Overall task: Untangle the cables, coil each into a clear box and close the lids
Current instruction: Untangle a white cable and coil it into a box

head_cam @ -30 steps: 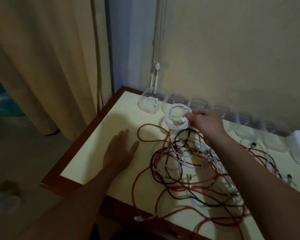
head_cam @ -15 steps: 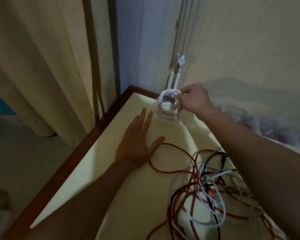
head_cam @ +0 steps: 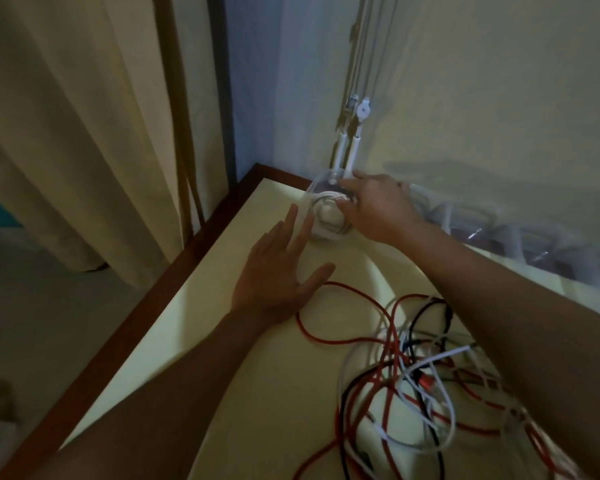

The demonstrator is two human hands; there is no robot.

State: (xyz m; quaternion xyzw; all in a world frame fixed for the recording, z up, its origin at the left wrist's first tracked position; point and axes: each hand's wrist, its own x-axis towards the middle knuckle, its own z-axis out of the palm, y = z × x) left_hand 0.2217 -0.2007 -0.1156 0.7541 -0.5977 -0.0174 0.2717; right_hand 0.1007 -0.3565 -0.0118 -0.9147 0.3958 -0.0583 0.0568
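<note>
A small clear box [head_cam: 311, 197] stands at the far left corner of the pale yellow table [head_cam: 222, 341]. A coiled white cable [head_cam: 326, 218] lies inside it. My right hand [head_cam: 378, 206] reaches over the box from the right, with its index finger along the far rim and its thumb pressing on the coil. My left hand [head_cam: 278, 271] lies flat with straight fingers, and its fingertips touch the box's near left side. A tangle of red, black and white cables [head_cam: 413, 368] lies at the near right, under my right forearm.
More clear boxes [head_cam: 499, 237] stand in a blurred row along the wall to the right. White blind cords [head_cam: 354, 140] hang just behind the corner box. The table's dark wooden edge [head_cam: 174, 282] runs along the left, with a beige curtain [head_cam: 84, 133] beyond it.
My right hand carried the white coil from above the tangle to the corner box and lowered it inside. My left hand slid forward to the box's side.
</note>
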